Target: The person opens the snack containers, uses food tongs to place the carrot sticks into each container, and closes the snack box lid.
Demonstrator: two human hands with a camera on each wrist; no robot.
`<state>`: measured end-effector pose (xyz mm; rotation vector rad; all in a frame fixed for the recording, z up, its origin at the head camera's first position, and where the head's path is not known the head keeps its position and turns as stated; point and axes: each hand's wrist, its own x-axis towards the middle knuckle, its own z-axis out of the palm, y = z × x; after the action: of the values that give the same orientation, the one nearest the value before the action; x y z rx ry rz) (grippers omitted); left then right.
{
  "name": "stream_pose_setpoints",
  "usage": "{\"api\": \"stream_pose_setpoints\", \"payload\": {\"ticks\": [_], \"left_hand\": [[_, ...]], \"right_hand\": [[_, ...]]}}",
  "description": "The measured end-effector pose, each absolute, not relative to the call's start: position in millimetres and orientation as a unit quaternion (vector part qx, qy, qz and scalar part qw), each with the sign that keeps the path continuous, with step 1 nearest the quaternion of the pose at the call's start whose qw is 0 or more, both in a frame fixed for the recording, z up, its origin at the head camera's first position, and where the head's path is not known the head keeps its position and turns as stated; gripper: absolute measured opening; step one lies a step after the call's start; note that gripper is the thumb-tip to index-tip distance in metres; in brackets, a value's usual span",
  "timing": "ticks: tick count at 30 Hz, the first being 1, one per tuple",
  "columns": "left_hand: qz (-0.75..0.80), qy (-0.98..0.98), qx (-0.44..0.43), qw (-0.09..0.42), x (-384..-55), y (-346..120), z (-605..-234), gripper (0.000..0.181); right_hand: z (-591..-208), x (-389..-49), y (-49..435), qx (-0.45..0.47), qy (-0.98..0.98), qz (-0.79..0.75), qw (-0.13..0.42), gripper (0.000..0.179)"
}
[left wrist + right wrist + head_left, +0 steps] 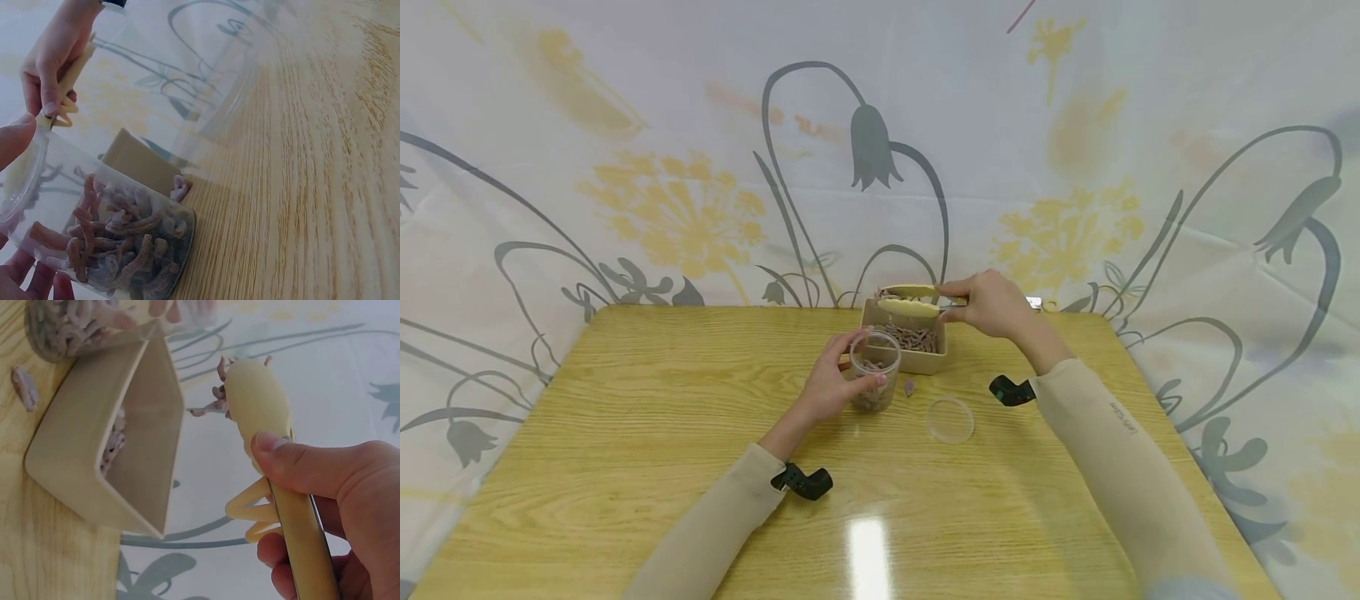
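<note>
My left hand holds a clear plastic jar around its side, upright on the table. Brownish twisted strips fill its lower part. With my right hand I grip pale yellow tongs by their handles, above a beige rectangular bin. Several strips stick out from between the tong heads. More of the same strips lie inside the bin, right behind the jar. One loose piece rests on the wood in front of the bin.
A round clear lid lies flat on the wooden table, right of the jar. Close behind the bin, a flower-printed cloth hangs along the table's back edge. Dark straps with camera mounts sit on both wrists.
</note>
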<state>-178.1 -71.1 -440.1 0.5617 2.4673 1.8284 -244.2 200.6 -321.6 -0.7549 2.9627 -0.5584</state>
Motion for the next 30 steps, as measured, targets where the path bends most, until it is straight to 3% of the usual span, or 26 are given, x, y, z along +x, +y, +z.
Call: {"api": "stream_pose_setpoints", "payload": {"ticks": [16,30], "left_hand": [[0.592,0.785,0.182,0.014,-178,-72,-442,0.076],[0.603,0.775,0.188,0.009,-181,-72,-443,0.075]], "right_hand": [[-311,-221,201,-0.275,0.926,-0.259,0.008,0.048],[-305,-205,197,-0.322,0.903,-0.276,0.062,0.049]]}}
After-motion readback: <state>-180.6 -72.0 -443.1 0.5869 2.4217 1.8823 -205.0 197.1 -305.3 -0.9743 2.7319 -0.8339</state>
